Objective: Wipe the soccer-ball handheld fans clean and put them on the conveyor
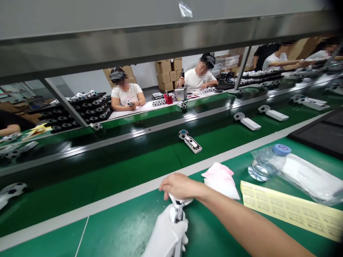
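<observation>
My left hand [166, 233], in a white glove, is closed round the handle of a small white hand-held device [177, 213] held upright over the green mat. My bare right hand [180, 186] reaches in from the lower right. Its fingers are curled over the device's round head, which they mostly hide. A pink and white cloth [222, 179] lies just right of my right hand.
A yellow label sheet [292, 210], a clear water bottle [268, 162] and a plastic bag [311, 178] lie to the right. Similar devices with football-patterned heads [189, 140] ride the green conveyor [134, 167] ahead. Other people sit working across the line.
</observation>
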{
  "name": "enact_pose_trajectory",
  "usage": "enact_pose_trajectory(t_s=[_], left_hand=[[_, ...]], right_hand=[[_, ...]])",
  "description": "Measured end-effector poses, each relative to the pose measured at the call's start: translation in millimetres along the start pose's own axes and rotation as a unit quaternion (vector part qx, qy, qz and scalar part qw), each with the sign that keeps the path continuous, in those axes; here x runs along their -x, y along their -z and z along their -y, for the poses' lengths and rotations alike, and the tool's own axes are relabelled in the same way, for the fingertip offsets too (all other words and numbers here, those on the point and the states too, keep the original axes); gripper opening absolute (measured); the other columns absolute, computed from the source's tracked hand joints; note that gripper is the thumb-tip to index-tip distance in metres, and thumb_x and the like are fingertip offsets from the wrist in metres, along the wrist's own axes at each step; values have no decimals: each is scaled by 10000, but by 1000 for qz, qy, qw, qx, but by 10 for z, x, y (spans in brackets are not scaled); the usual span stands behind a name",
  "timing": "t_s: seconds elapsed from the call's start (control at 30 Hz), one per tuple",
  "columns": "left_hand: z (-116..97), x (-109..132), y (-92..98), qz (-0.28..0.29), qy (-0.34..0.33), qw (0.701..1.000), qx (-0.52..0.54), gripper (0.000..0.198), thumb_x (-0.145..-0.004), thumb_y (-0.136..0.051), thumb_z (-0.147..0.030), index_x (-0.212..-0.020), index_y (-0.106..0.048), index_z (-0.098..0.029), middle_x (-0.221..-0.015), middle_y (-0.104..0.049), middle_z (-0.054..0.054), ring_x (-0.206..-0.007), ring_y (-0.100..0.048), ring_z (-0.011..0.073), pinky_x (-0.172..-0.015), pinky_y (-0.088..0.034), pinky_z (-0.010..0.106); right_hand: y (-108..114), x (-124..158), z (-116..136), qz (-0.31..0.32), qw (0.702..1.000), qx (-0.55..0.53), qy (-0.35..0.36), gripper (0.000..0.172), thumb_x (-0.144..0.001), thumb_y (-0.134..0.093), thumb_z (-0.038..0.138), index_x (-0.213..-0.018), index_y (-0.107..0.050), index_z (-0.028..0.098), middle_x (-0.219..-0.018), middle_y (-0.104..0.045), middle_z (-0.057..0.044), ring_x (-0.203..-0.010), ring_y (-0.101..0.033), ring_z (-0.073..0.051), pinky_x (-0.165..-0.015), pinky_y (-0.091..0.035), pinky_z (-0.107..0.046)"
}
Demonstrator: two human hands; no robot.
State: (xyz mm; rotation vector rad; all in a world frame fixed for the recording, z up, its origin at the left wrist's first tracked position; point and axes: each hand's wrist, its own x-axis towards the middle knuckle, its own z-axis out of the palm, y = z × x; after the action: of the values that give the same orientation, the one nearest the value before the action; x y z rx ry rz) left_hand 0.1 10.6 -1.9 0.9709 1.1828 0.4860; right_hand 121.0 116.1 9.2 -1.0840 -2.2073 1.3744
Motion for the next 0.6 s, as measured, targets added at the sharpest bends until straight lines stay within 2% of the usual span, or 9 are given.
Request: enact_pose_trajectory(t_s=[0.1, 0.17, 0.23, 0.27, 0.37, 0.43, 0.5, 0.57, 0.6], left_hand=[[-43, -1, -26, 33, -5, 999, 12, 275, -815, -547, -394, -889, -554, -129, -615, -563, -26, -440, -470, 55, -443, -395, 189], [-77, 13, -42, 54, -13, 998, 33, 342, -768, -573, -467, -840, -553, -133, -531, -547, -16, -387, -431, 55, -403, -331, 182], [-92, 26, -56, 66, -19, 996, 62, 405, -758, -529, -548, -795, -539, -145, -506, -532, 1, -381, -425, 68, -380, -289, 188], [-90, 27, -61, 66, -18, 993, 94, 415, -766, -495, -569, -779, -524, -155, -524, -533, 8, -385, -429, 75, -375, -284, 193], [-51, 9, -59, 24, 16, 974, 226, 379, -780, -476, -552, -748, -488, -175, -609, -549, 24, -432, -471, 97, -396, -338, 216], [-23, -12, -37, -14, 38, 963, 265, 377, -792, -474, -543, -808, -515, -168, -667, -569, 37, -501, -515, 122, -431, -399, 240], [-12, -28, -6, -33, 41, 966, 251, 393, -827, -445, -524, -926, -540, -155, -749, -589, 43, -593, -547, 130, -491, -454, 260], [-19, -35, 16, -34, 43, 968, 246, 376, -853, -439, -481, -1012, -536, -155, -843, -597, 45, -663, -558, 123, -562, -484, 278], [-26, -35, 20, -35, 46, 967, 247, 362, -859, -442, -464, -1022, -536, -155, -861, -595, 42, -677, -558, 118, -582, -487, 280]], right_hand=[[241, 31, -68, 120, 980, -157, 2, 279, -842, -415, 287, -919, -661, 179, -777, -714, -51, -750, -651, -180, -641, -483, -273], [288, 73, -118, 148, 928, -341, 2, 281, -823, -490, 330, -971, -640, 145, -797, -708, -73, -771, -655, -196, -654, -493, -294], [230, 99, -167, 121, 862, -492, -3, 301, -773, -586, 333, -967, -634, 107, -770, -700, -92, -766, -657, -213, -669, -493, -320], [172, 104, -186, 86, 840, -536, -1, 308, -756, -615, 330, -960, -632, 101, -754, -696, -92, -751, -659, -215, -673, -493, -327], [-43, 118, -182, -37, 801, -597, 16, 330, -775, -599, 354, -1005, -605, 117, -786, -693, -95, -769, -662, -228, -718, -491, -368], [-170, 153, -122, -148, 817, -556, 30, 333, -826, -521, 390, -1051, -582, 153, -836, -693, -91, -810, -655, -228, -765, -479, -392], [-258, 208, -38, -249, 871, -419, 60, 327, -865, -451, 393, -1087, -576, 189, -914, -688, -84, -900, -626, -222, -846, -442, -400], [-300, 246, 32, -306, 911, -258, 99, 323, -885, -411, 373, -1133, -565, 233, -985, -676, -62, -971, -589, -206, -898, -408, -381], [-304, 247, 49, -308, 922, -205, 113, 323, -889, -401, 363, -1149, -558, 252, -1003, -672, -51, -985, -581, -199, -903, -403, -371]])
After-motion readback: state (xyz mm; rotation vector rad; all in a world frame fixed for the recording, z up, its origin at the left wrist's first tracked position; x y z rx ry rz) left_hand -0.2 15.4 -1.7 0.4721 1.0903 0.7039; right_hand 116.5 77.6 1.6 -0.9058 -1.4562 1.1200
